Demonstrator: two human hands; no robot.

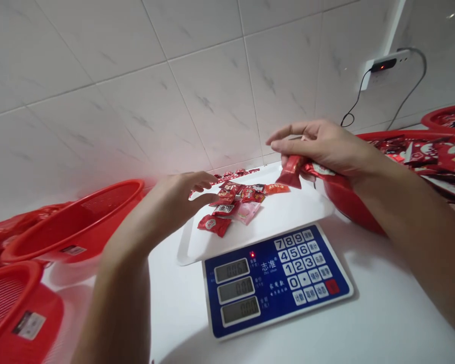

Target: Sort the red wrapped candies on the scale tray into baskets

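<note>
A digital scale with a blue keypad stands in front of me, its white weighing tray carrying several red wrapped candies and one pink one. My left hand hovers at the tray's left side with fingers loosely curled toward the candies, and I see nothing in it. My right hand is above the tray's right end, closed on red candy packets that hang below the fingers, with the index finger stretched out.
A red basket heaped with red packets sits right of the scale, another red basket behind it. Empty red baskets stand stacked at the left. A plug and cable hang on the tiled wall. More candies lie behind the tray.
</note>
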